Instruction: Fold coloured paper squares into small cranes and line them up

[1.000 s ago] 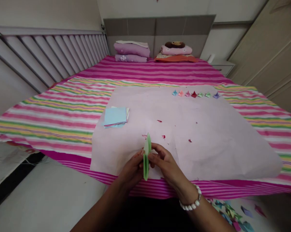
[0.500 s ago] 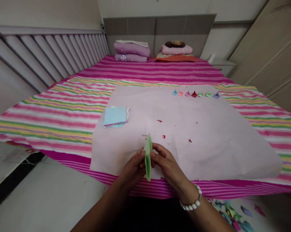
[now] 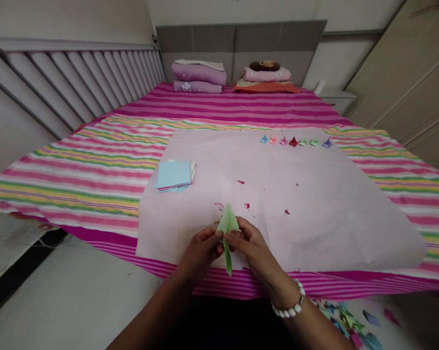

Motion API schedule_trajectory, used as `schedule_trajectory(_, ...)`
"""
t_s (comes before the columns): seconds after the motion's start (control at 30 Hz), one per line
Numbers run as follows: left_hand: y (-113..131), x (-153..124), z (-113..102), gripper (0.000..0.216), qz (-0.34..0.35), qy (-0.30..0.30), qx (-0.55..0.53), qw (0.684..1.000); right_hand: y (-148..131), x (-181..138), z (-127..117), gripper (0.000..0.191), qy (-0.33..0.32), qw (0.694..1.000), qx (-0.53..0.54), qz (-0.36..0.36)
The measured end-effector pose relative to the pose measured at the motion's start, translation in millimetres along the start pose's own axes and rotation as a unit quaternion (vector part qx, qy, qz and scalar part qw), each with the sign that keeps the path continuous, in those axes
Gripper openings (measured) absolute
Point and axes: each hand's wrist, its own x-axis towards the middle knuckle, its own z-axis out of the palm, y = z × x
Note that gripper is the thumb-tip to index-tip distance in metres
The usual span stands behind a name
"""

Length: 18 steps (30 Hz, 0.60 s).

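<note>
A light green folded paper (image 3: pixel 228 221) is held up between both hands, just over the near edge of the white sheet. Its top forms a wide point, and a narrow folded part hangs below the fingers. My left hand (image 3: pixel 201 250) pinches it from the left with thumb and fingers. From the right, my right hand (image 3: pixel 251 245) grips the same paper, its thumb pressed on the front near the middle. A white bead bracelet (image 3: pixel 290 301) circles the right wrist.
A large white paper sheet (image 3: pixel 332 209) covers the bed's near part. A stack of square coloured papers (image 3: pixel 173 174) lies at left. Several small folded paper pieces (image 3: pixel 293 142) stand in a row at the back. More folded papers (image 3: pixel 350 323) lie on the floor at right.
The green paper has been turned and its upper part spread into a broader triangle. Both hands have shifted their fingers on it while staying in about the same place.
</note>
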Motion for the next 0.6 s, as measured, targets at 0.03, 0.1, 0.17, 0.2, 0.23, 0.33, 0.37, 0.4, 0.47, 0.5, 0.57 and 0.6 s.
schedule_trajectory(0.03,0.7,-0.2,-0.1,0.025,-0.002,-0.003,-0.007,1.0,0.7,0.2,-0.4,0.033,-0.005,1.0,0.004,0.005)
schedule_trajectory(0.1,1.4,-0.7,0.2,0.023,-0.011,-0.013,-0.026,1.0,2.4,0.6,-1.2,0.035,-0.011,1.0,0.013,0.015)
schedule_trajectory(0.17,1.4,-1.1,0.7,0.022,-0.017,-0.025,-0.045,0.999,3.9,0.8,-2.0,0.035,-0.008,1.0,0.016,0.021)
schedule_trajectory(0.2,1.1,-1.1,0.8,0.022,-0.019,-0.032,-0.052,0.998,4.6,0.8,-2.4,0.034,-0.005,1.0,0.015,0.021)
schedule_trajectory(0.23,0.6,-1.1,0.8,0.022,-0.022,-0.038,-0.058,0.997,5.2,0.8,-2.8,0.033,-0.003,1.0,0.011,0.019)
schedule_trajectory(0.33,-1.4,0.1,-0.3,0.022,-0.027,-0.046,-0.077,0.996,6.6,1.0,-4.2,0.032,-0.001,1.0,0.001,0.011)
schedule_trajectory(0.37,-2.1,0.7,-1.0,0.022,-0.028,-0.046,-0.082,0.995,7.0,1.2,-4.6,0.032,-0.001,1.0,-0.002,0.008)
schedule_trajectory(0.4,-2.9,1.4,-1.8,0.022,-0.029,-0.047,-0.087,0.995,7.3,1.4,-5.0,0.032,-0.002,1.0,-0.005,0.005)
schedule_trajectory(0.47,-4.3,2.6,-3.4,0.022,-0.03,-0.048,-0.094,0.994,7.8,1.8,-5.5,0.032,-0.006,1.0,-0.007,0.002)
schedule_trajectory(0.5,-4.9,2.9,-4.0,0.021,-0.031,-0.05,-0.096,0.994,7.9,2.0,-5.7,0.032,-0.008,1.0,-0.006,0.002)
schedule_trajectory(0.57,-5.6,3.0,-4.8,0.021,-0.03,-0.056,-0.095,0.993,8.0,2.2,-6.0,0.033,-0.008,1.0,-0.007,0.001)
schedule_trajectory(0.6,-5.7,2.7,-4.9,0.021,-0.031,-0.059,-0.094,0.993,8.1,2.2,-6.0,0.033,-0.006,1.0,-0.01,0.001)
